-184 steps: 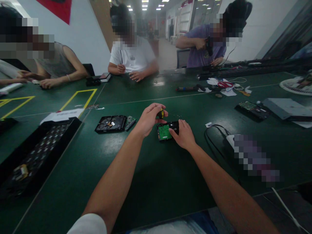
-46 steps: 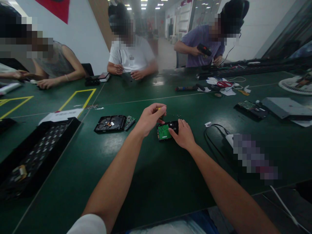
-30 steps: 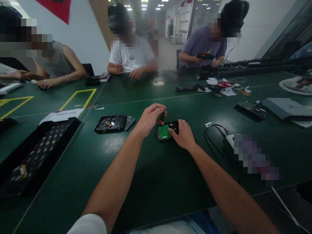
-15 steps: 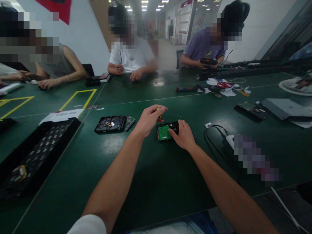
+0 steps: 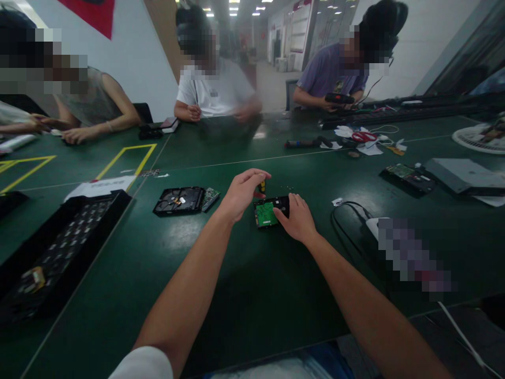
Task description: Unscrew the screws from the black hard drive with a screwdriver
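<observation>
A hard drive (image 5: pixel 265 215) with a green circuit board facing up lies on the table in front of me. My left hand (image 5: pixel 243 193) is closed around the yellow and black handle of a screwdriver (image 5: pixel 262 186), held upright over the drive's far left edge; its tip is hidden from me. My right hand (image 5: pixel 296 217) grips the drive's right end, thumb on the board side and fingers over the far edge. Several tiny screws (image 5: pixel 288 188) are scattered just beyond the drive. To the left sit a black drive casing (image 5: pixel 179 201) and a loose circuit board (image 5: pixel 210 199).
A long black tray (image 5: pixel 67 247) stands at the left. On the right are a cable (image 5: pixel 335 221), a white power bank-like object (image 5: pixel 373 225), another hard drive (image 5: pixel 406 178) and a grey metal box (image 5: pixel 465 176). Several people sit across the green table (image 5: pixel 252 295).
The screwdriver handle has turned a little in my left hand, showing more of its black and yellow. My right hand and the hard drive have stayed put.
</observation>
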{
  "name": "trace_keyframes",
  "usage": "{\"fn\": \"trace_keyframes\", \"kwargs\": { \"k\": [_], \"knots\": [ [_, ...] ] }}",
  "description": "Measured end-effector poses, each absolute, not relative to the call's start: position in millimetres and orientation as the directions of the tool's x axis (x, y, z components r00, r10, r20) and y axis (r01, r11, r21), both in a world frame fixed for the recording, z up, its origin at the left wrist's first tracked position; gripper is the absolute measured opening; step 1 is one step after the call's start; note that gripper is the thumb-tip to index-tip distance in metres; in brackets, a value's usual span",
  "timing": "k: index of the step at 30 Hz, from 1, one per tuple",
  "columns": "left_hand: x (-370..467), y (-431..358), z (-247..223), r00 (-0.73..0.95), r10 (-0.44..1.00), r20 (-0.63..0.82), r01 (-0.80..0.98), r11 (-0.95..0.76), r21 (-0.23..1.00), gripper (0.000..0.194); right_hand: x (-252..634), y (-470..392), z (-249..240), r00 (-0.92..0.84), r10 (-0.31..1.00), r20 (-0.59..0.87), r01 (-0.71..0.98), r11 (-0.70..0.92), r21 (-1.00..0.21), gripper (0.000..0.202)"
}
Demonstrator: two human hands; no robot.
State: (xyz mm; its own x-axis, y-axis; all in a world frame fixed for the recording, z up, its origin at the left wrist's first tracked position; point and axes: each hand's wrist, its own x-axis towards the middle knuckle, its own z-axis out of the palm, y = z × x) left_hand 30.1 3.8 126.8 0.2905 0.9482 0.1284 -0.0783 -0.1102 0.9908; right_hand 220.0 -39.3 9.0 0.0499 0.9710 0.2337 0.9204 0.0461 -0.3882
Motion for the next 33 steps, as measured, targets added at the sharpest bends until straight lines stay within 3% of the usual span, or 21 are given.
{"fn": "trace_keyframes", "kwargs": {
  "k": [9, 17, 27, 33],
  "knots": [
    [31.5, 2.7, 125.9, 0.351, 0.932, 0.089, -0.225, -0.008, 0.974, 0.016, 220.4, -39.5, 7.7, 0.048, 0.964, 0.261, 0.92, 0.059, -0.388, 0.084],
    [29.8, 3.7, 125.0, 0.318, 0.937, 0.146, 0.019, -0.16, 0.987, 0.024, 221.0, -39.3, 9.2, 0.045, 0.971, 0.235, 0.919, 0.052, -0.39, 0.085],
    [33.4, 0.1, 127.2, 0.311, 0.949, 0.046, -0.185, 0.013, 0.983, 0.018, 220.8, -38.8, 7.8, 0.043, 0.968, 0.249, 0.92, 0.059, -0.387, 0.083],
    [31.2, 2.8, 126.0, 0.295, 0.949, 0.108, -0.104, -0.081, 0.991, 0.019, 221.0, -38.6, 6.8, 0.049, 0.97, 0.24, 0.916, 0.052, -0.398, 0.085]
  ]
}}
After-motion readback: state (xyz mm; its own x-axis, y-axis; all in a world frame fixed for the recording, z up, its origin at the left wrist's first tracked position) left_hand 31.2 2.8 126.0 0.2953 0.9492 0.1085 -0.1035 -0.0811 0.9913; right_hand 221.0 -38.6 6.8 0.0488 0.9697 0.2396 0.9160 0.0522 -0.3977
